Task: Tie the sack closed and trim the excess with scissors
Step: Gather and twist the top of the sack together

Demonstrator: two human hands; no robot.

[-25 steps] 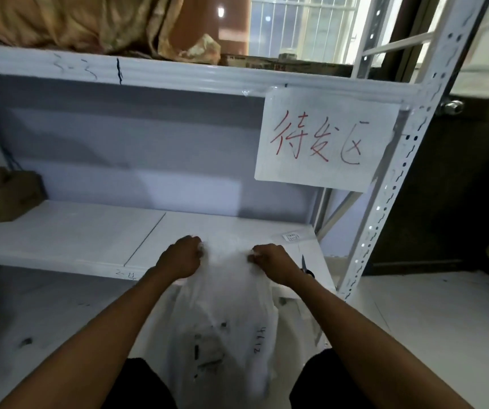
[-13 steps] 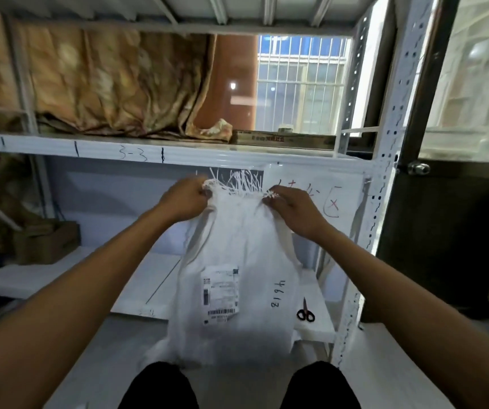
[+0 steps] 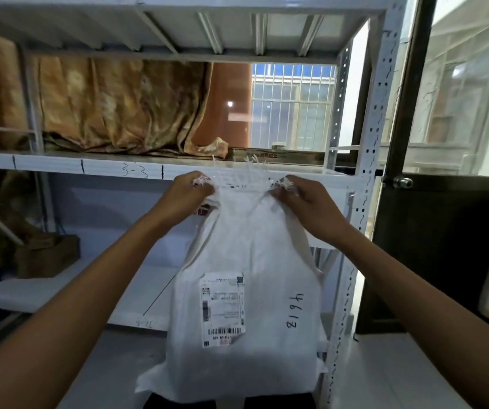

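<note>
A white woven sack (image 3: 252,290) hangs in front of me, held up by its frayed top edge. It carries a shipping label (image 3: 222,309) and the handwritten number 4613. My left hand (image 3: 182,196) grips the top left corner of the sack. My right hand (image 3: 308,202) grips the top right corner, and the mouth is stretched flat between them. The sack's bottom hangs just above my knees. The scissors are hidden behind the sack.
A white metal rack stands ahead with a middle shelf (image 3: 60,163) marked 3-3 and a lower shelf (image 3: 69,287). Brown cloth (image 3: 119,107) lies on the middle shelf. A cardboard box (image 3: 45,255) sits on the lower left. A dark door (image 3: 444,246) with a knob is at right.
Both hands have lifted the sack from the lower shelf up to the level of the middle shelf. The camera tilted up. The scissors, visible half a second ago, are now covered by the sack.
</note>
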